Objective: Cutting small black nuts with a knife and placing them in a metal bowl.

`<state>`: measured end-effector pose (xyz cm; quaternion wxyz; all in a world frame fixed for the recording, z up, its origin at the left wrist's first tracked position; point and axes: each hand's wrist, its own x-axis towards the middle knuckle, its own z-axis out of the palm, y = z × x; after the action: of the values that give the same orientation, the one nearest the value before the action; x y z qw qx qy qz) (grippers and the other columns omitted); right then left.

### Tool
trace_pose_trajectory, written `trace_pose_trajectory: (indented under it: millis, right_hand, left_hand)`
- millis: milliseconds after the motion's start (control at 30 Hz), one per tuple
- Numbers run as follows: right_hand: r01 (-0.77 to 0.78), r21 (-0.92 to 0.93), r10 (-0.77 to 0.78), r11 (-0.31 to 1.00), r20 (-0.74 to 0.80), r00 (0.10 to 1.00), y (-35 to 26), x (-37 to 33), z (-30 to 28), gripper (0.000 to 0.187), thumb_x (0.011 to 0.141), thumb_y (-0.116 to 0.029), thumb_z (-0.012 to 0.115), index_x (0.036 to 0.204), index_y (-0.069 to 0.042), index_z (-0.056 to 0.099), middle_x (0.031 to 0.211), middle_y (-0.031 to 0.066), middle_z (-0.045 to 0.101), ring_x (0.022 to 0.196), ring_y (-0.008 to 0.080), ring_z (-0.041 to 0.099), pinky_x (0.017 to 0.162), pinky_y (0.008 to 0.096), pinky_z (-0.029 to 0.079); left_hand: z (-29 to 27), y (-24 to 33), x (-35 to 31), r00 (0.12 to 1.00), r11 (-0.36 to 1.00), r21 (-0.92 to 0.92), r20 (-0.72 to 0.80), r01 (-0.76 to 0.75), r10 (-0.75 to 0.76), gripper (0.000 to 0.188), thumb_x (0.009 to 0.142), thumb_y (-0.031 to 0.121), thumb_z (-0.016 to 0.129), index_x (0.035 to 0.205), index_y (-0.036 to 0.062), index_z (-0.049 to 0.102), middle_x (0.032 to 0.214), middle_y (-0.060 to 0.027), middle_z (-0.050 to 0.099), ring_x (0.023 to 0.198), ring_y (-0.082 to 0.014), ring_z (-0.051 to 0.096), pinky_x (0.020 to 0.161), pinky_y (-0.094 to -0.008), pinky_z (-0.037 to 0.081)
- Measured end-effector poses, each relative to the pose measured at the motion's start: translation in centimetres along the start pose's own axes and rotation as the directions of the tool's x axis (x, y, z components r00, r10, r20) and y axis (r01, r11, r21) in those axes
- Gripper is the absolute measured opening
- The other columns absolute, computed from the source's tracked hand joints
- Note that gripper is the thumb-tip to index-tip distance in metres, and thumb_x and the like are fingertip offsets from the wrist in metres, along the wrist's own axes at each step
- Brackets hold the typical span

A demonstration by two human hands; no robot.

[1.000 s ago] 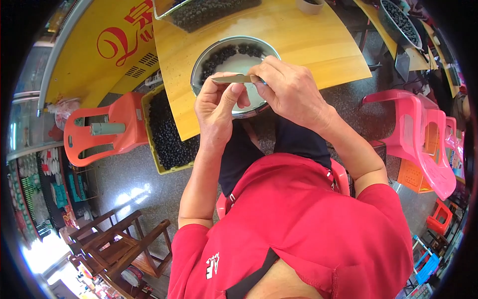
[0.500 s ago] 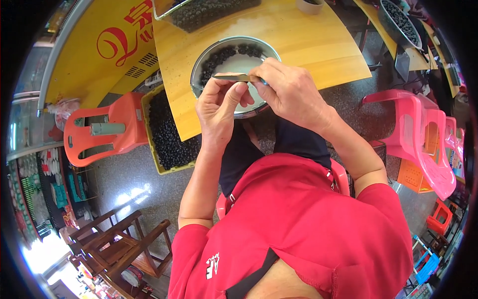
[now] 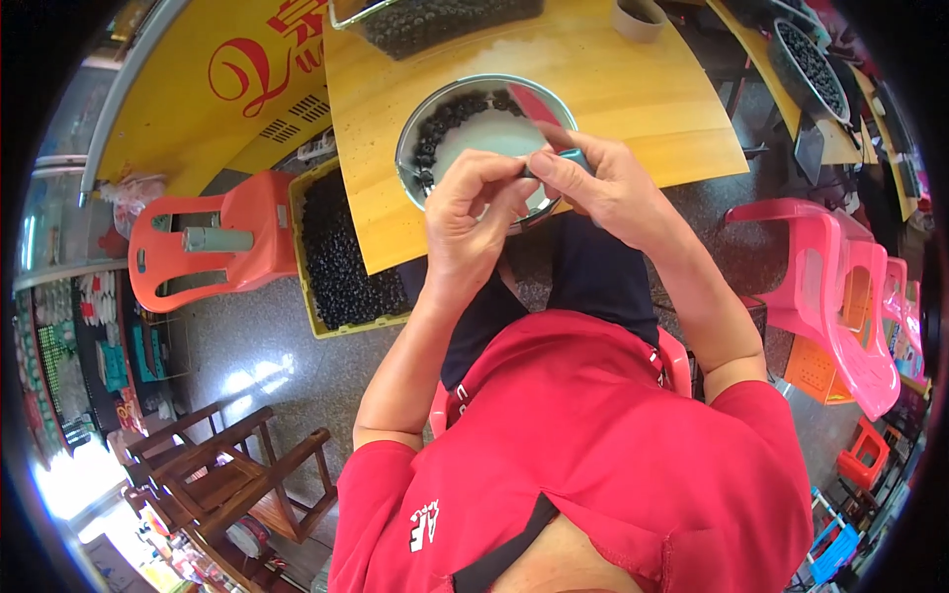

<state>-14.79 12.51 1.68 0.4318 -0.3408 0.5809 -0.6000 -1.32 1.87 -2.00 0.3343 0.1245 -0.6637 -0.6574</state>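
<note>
My right hand (image 3: pixel 615 188) grips a small knife (image 3: pixel 537 105) by its teal handle, with the blade pointing up and away and catching a reddish reflection. My left hand (image 3: pixel 467 203) is closed in a pinch, its fingertips meeting the right thumb around a small dark round fruit (image 3: pixel 530 171), mostly covered by fingers. Both hands are above the near edge of a round metal bowl (image 3: pixel 484 135). Dark round fruits (image 3: pixel 440 124) line the far and left side of the bowl, whose pale bottom shows in the middle.
The bowl is on a wooden table (image 3: pixel 633 109), along with a clear bin of dark fruits (image 3: pixel 445 25) and a round tub (image 3: pixel 639 20). A yellow crate of dark fruits (image 3: pixel 346 262) stands on the floor, beside an orange stool (image 3: pixel 262 232). Pink chairs (image 3: pixel 825 277) are at right.
The knife has swung from lying flat across the left fingertips to pointing up and away. Both hands are now close together at the small fruit. The view has shifted slightly.
</note>
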Motion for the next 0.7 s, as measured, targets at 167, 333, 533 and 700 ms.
trace_pose_trajectory:
  millis: [167,333,533,700]
  right_hand:
    - [-0.152,0.244,0.13,0.958,0.105,0.986,1.7,0.0,-1.5,0.028,0.094,-0.03,0.061,0.104,-0.004,0.062,0.07,-0.0041,0.054,0.052,-0.0001,0.038,0.047,0.0173,0.031]
    - [-0.109,0.121,0.107,0.987,0.025,0.994,1.3,-0.4,-1.0,0.029,0.094,-0.031,0.062,0.104,-0.004,0.062,0.072,-0.0047,0.054,0.056,-0.0004,0.04,0.048,0.0167,0.032]
    - [-0.157,0.293,0.141,0.943,0.075,0.987,1.8,-0.3,-1.8,0.029,0.093,-0.032,0.063,0.102,-0.005,0.062,0.074,-0.0044,0.056,0.058,-0.0003,0.042,0.048,0.0159,0.032]
    - [-0.15,0.277,0.133,0.949,0.08,0.988,1.8,-0.3,-2.2,0.025,0.092,-0.032,0.064,0.098,-0.007,0.063,0.073,-0.0047,0.055,0.057,-0.0003,0.042,0.048,0.016,0.032]
  left_hand:
    - [0.2,-0.3,0.3,0.987,0.984,0.097,0.077,-0.152,0.145,0.018,0.082,-0.008,0.067,0.097,-0.0009,0.062,0.094,-0.0065,0.057,0.074,-0.0097,0.058,0.062,-0.0212,0.048]
    - [-0.3,-0.7,0.4,0.995,0.991,-0.109,0.075,0.075,-0.067,0.017,0.082,-0.006,0.068,0.097,-0.0014,0.062,0.094,-0.0057,0.057,0.073,-0.0092,0.058,0.062,-0.0213,0.049]
    - [-0.1,-0.6,0.9,0.984,0.963,0.22,0.114,-0.157,0.134,0.018,0.082,-0.002,0.07,0.098,-0.0015,0.063,0.091,-0.0067,0.059,0.076,-0.0102,0.059,0.065,-0.0232,0.05]
    - [0.5,-0.4,0.7,0.996,0.991,0.118,0.065,-0.067,0.059,0.019,0.081,-0.002,0.07,0.099,-0.002,0.063,0.09,-0.0071,0.06,0.08,-0.011,0.061,0.067,-0.0237,0.051]
